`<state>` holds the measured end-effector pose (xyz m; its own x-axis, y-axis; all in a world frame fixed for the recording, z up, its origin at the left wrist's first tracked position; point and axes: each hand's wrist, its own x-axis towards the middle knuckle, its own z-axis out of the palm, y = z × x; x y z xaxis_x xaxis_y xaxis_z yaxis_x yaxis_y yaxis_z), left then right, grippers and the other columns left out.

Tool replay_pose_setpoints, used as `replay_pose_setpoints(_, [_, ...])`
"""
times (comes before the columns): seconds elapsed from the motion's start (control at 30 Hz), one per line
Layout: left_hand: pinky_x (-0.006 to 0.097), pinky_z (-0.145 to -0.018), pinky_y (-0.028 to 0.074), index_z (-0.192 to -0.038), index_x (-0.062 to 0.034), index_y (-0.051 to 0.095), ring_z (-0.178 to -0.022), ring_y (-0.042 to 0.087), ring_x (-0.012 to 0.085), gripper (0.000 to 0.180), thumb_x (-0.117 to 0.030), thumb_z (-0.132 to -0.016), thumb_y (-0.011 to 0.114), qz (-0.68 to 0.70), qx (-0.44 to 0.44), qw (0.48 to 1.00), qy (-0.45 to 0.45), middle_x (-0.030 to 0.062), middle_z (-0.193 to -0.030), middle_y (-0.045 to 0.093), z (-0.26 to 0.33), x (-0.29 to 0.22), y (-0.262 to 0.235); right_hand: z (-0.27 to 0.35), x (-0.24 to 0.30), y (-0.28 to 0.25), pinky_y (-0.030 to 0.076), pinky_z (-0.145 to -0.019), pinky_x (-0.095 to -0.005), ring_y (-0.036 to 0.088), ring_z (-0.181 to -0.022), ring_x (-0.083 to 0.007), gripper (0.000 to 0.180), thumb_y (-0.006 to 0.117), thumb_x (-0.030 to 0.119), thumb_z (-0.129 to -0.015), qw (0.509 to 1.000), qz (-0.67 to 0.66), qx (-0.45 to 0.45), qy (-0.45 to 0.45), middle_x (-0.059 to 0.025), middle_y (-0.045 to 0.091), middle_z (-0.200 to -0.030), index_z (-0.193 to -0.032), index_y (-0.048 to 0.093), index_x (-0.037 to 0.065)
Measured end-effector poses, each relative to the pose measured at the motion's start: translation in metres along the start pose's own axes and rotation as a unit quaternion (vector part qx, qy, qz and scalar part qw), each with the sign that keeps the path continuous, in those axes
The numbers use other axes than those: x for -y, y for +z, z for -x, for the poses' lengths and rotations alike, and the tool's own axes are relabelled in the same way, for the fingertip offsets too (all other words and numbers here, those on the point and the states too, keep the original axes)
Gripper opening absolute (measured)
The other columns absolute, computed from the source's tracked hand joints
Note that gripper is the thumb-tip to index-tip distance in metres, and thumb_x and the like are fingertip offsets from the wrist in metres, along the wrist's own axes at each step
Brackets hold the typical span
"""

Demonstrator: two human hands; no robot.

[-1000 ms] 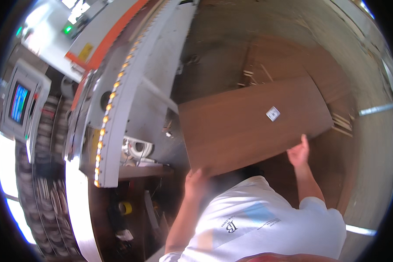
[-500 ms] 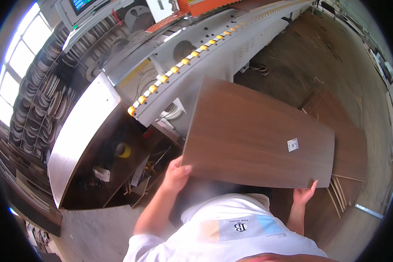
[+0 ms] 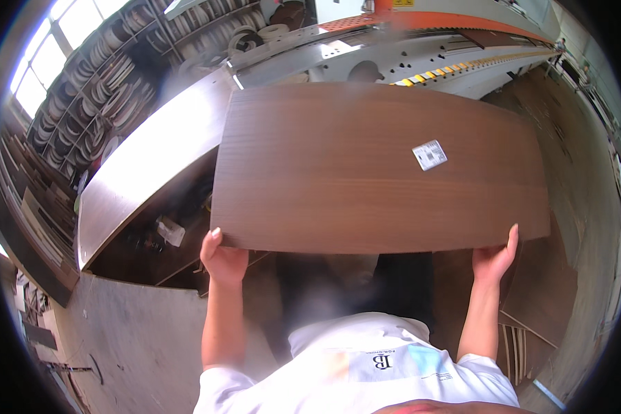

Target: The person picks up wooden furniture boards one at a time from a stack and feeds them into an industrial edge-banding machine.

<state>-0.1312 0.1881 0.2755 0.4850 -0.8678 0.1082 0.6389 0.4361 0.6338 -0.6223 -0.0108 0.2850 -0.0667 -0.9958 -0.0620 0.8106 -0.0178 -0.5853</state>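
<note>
A brown wood-grain panel [image 3: 324, 172] spans the space before me, held up between both hands. On its upper face, right of the middle, sticks a white printed label [image 3: 430, 155]. My left hand [image 3: 224, 259] grips the panel's near left corner, thumb over the edge and the other fingers hidden below. Near the right end of the same edge, my right hand [image 3: 495, 261] holds it with the thumb up. The panel's far edge overlaps the view of the machine, and I cannot tell whether they touch.
A long machine with an orange cover [image 3: 490, 22] and yellow rollers [image 3: 441, 72] runs along the back. At left stands a pale-topped workbench [image 3: 152, 152] with a dark shelf below. Racks of edging rolls [image 3: 110, 76] line the wall. Stacked brown boards [image 3: 541, 283] lie at right.
The panel has swung left and away from me, turning so its near edge lies almost level across the view. Both hands moved with it, and my view has turned rightward.
</note>
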Motion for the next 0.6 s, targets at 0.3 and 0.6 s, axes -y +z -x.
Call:
replay_pose_setpoints(0.3, [0.039,-0.095,0.051,-0.132,-0.0086,0.060,-0.110,0.066,0.0231,0.049,-0.047,-0.103,0.055,-0.025,-0.126,0.984,0.124,0.0066,-0.121,0.071,-0.011,-0.066,0.015,-0.051,-0.091,0.138,0.053,-0.086,-0.0296,0.065,-0.105,-0.0129,0.045,0.071,0.045,-0.095,0.989,0.120,0.014,0.080,0.0012,0.068,-0.115,-0.126,0.063,0.014])
replay_pose_setpoints(0.6, [0.035,-0.079,0.051,-0.134,-0.0090,0.057,-0.096,0.067,0.0211,0.060,-0.059,-0.100,0.057,-0.172,-0.259,0.928,0.205,0.0060,-0.110,0.072,-0.010,-0.067,-0.032,-0.114,-0.129,0.181,0.050,-0.089,-0.0333,0.068,-0.099,-0.0182,0.061,0.065,0.060,-0.094,0.820,0.506,0.258,0.074,-0.0069,0.074,-0.112,-0.121,0.068,0.005])
